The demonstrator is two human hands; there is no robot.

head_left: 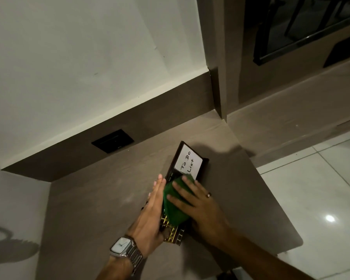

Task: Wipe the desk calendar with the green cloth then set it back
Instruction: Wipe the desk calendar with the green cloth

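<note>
The desk calendar [187, 161] is a dark, long board lying flat on the brown desk [109, 199], with a white "To Do List" card at its far end and a gold grid near me. A green cloth [173, 209] covers its middle. My right hand [198, 207] lies flat on the cloth, fingers spread, pressing it onto the calendar. My left hand [150, 215], with a watch on the wrist, holds the calendar's left edge, fingers straight along it and thumb underneath near the grid.
A black wall socket [112, 140] sits in the brown backsplash behind the desk. The desk's right edge ends at a rounded corner [297, 241] over white floor tiles [321, 199]. A dark window frame [303, 37] is at the top right.
</note>
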